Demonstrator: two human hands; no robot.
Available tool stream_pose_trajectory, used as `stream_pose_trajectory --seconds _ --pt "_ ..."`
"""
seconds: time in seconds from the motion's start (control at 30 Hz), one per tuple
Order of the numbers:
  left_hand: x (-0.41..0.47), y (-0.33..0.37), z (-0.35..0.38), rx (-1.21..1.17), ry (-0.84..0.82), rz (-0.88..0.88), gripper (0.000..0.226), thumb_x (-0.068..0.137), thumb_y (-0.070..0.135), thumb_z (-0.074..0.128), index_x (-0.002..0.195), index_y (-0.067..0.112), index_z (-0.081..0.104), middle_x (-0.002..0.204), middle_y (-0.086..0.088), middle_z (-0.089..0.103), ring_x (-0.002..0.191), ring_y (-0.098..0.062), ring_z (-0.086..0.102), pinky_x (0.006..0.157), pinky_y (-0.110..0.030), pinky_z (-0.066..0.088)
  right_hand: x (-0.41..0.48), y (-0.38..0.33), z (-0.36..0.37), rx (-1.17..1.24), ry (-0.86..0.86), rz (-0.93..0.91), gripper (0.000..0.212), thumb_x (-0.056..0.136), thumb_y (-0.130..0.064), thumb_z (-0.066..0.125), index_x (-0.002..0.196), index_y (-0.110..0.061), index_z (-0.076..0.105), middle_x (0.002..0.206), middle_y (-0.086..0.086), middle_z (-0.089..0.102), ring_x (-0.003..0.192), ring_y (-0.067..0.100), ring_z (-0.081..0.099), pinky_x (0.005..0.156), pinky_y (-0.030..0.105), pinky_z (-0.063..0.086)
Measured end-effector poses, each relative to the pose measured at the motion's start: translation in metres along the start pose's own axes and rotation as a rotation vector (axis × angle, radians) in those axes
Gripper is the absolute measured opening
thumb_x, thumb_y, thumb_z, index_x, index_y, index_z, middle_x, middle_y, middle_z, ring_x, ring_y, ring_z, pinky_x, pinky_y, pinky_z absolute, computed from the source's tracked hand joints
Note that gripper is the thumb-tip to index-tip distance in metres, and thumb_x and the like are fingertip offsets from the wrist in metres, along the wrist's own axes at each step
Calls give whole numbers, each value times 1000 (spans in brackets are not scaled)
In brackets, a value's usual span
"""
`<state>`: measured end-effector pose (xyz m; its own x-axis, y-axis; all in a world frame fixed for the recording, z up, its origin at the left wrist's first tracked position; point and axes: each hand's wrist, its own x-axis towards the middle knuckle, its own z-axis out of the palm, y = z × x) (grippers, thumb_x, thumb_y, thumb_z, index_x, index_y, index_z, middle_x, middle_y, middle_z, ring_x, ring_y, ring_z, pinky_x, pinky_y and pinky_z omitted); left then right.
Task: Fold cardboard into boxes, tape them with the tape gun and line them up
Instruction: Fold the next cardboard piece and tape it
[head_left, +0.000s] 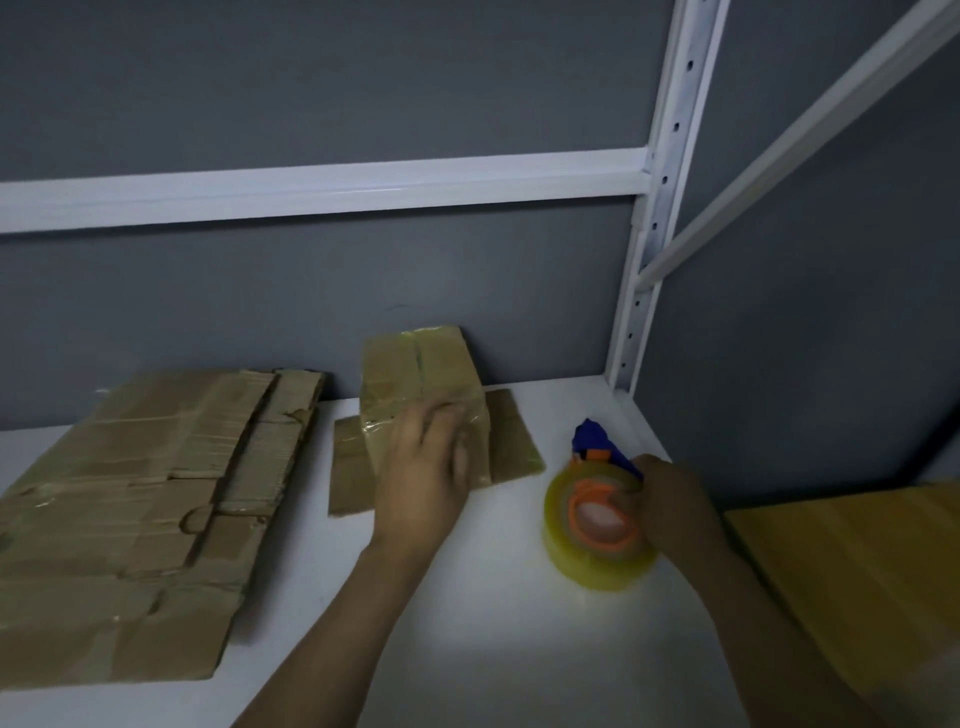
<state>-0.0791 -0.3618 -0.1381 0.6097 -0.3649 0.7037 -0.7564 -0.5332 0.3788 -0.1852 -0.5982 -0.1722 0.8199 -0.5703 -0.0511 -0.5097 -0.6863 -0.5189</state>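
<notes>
Your L hand is on the near face of the box, a bit past centre toward 12 o'clock. The fingers are motion-blurred, so you can't tell if they lie flat on it or curl round it. The box stands upright on the white shelf, back edge near the grey wall, w/ glossy clear tape across its top and front. It sits on a flat cardboard piece that sticks out at its 3 and 8 o'clock sides.

Your R hand, at 4 o'clock from the box, grips the tape gun, fingers curled round the side of the roll. The roll is yellowish-clear on an orange hub, and the blue handle end points toward 11 o'clock. The gun rests on the shelf, apart from the box.

At 9 o'clock lies the cardboard stack: flattened brown sheets, creased, w/ old tape strips.

A yellow panel is at 4 o'clock, by the R edge. A white rack upright w/ holes rises at 1 o'clock, and a crossbar runs L from it.
</notes>
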Motion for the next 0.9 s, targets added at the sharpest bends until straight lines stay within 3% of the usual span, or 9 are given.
stream_pose_trajectory --seconds 0.07,0.2,0.3,0.43,0.5,0.57,0.67,0.77,0.9 --pt "-1 20 2 -148 -150 -81 26 93 21 54 115 16 67 109 -2 68 96 -16 64 80 -22 48 -7 -14 -5 100 70 -50 20 88 -32 66 91 -16 54 78 -1 59 65 5 52 51 18 37" --pt "1 45 6 -483 -437 -420 49 86 38 70 130 24 54 113 12 65 103 -9 62 86 -24 52 -18 -51 -28 379 205 -162 30 82 -38 72 96 -21 50 82 -8 56 72 5 54 57 18 42" --pt "7 48 -5 -778 -347 -516 35 85 14 72 115 25 59 96 11 70 89 -4 68 71 -17 54 -18 -68 -48 506 213 -283 44 76 -30 79 103 -28 45 92 -16 53 81 3 56 62 18 45" --pt "9 46 -23 -987 -303 -505 50 86 3 66 129 24 52 109 8 71 101 -5 67 78 -20 54 -14 -80 -58 749 -30 -458 66 70 -28 82 117 -49 41 111 -25 55 98 5 61 74 20 53" --pt "12 47 -32 -957 -261 -531 39 91 18 62 126 34 54 110 18 70 105 0 64 80 -17 52 -14 -85 -58 741 -10 -560 73 65 -29 79 122 -53 41 114 -34 54 103 -2 58 76 16 52" --pt "20 45 -43 -904 -188 -580 31 89 53 57 115 37 65 110 18 70 109 0 62 90 -21 49 -13 -90 -57 738 -14 -616 78 64 -28 80 124 -60 41 119 -35 53 109 -2 56 80 19 53" --pt "41 50 -58 -998 -199 -700 67 74 77 48 102 22 73 95 4 75 88 -8 67 79 -27 48 -11 -95 -55 610 -45 -680 81 63 -32 79 125 -66 38 122 -32 52 111 0 55 85 27 54" --pt "54 49 -65 -1068 -189 -822 36 88 43 60 78 10 70 64 -1 66 57 -11 56 55 -20 44 -9 -100 -55 434 -15 -716 82 65 -39 77 130 -64 34 127 -23 49 114 3 52 89 32 52" --pt "57 26 -62 -1017 -135 -900 25 89 9 62 65 8 66 53 0 61 53 -12 46 61 -29 40 -2 -101 -53 216 40 -753 80 63 -56 67 126 -75 22 118 -17 49 106 4 51 83 21 48"
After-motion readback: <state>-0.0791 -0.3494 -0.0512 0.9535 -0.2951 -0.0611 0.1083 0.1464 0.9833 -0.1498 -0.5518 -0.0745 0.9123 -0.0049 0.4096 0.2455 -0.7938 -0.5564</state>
